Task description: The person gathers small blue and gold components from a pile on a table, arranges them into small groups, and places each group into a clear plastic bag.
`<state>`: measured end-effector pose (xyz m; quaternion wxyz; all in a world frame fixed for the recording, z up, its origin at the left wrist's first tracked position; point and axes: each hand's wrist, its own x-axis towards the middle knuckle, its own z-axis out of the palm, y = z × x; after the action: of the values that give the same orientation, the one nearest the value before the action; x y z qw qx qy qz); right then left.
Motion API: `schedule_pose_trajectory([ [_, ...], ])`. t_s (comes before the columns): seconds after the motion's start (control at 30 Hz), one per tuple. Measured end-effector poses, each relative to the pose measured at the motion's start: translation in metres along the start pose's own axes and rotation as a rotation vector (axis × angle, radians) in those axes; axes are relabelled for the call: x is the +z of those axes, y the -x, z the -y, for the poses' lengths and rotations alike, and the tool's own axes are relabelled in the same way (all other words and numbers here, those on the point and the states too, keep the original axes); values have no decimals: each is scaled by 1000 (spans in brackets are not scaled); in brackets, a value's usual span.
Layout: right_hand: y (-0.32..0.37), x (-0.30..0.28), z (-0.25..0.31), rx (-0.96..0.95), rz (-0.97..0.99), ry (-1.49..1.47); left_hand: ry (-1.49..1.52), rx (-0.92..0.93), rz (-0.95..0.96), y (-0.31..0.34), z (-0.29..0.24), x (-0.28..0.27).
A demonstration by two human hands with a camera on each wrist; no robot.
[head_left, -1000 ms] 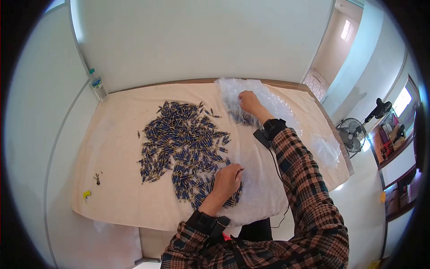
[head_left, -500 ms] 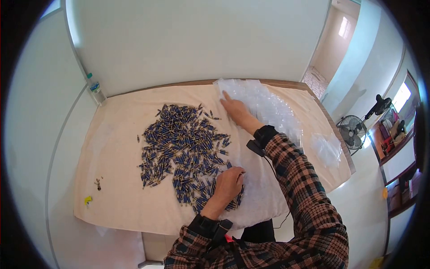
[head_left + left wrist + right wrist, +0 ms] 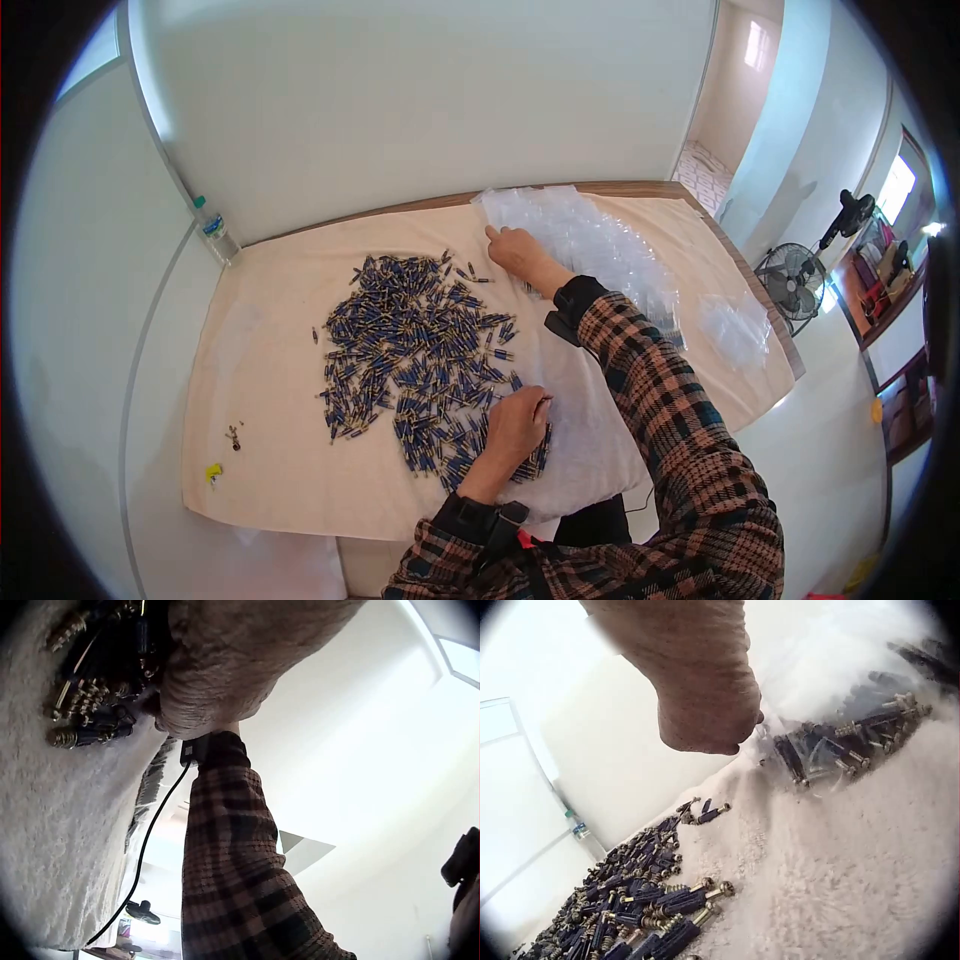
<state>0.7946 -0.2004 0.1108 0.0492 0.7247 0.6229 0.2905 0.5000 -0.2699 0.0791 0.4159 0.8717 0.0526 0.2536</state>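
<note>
A big loose pile of small dark-blue plugs with brass ends and springs (image 3: 410, 320) spreads over the cloth. My left hand (image 3: 515, 430) rests at the pile's lower right edge with its fingers curled; I cannot tell whether a plug is between them. In the left wrist view several plugs (image 3: 94, 712) lie beside this hand. My right hand (image 3: 520, 258) reaches to the near left edge of a clear plastic bag (image 3: 600, 235). In the right wrist view its fingertips pinch the bag's edge, and more plugs (image 3: 855, 742) show through the plastic.
A cream cloth (image 3: 270, 380) covers the table. Another clear plastic bag (image 3: 738, 330) lies at the right. A yellow piece (image 3: 213, 471) and small brass bits (image 3: 233, 437) lie at the left. A water bottle (image 3: 214, 230) stands in the back left corner; a fan (image 3: 793, 280) stands beyond the right edge.
My right hand has moved left and toward me from over the bag to its left edge. The plastic now covers more of the plugs there. The left hand has stayed at the pile.
</note>
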Motion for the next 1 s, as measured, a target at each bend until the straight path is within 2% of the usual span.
schedule_pose_trajectory([
  [0.23, -1, -3, -3, 141, -57, 21, -6, 4, -7, 0, 2, 1],
  [0.33, -5, -1, -11, 270, -35, 20, -8, -2, -1, 1, 1, 2],
  [0.5, -3, -8, -13, 259, -12, 54, -29, 20, -5, -1, 1, 0],
  [0.57, 2, -14, -11, 287, -96, 3, -20, 1, -10, 2, 3, 0],
  [0.6, 5, -19, -6, 279, -74, -11, -13, 1, -18, 3, 4, 0],
  [0.7, 19, -38, 1, 184, -224, -151, 21, -7, -26, 1, 5, 7],
  [0.87, 50, -64, 48, 232, -62, -446, 23, 13, -9, -3, 2, 2],
  [0.97, 71, -84, 77, 195, 41, -843, 19, 24, -16, -1, -2, -4],
  [1.0, 75, -89, 83, 186, 43, -859, 14, 23, -42, -2, -2, -5],
])
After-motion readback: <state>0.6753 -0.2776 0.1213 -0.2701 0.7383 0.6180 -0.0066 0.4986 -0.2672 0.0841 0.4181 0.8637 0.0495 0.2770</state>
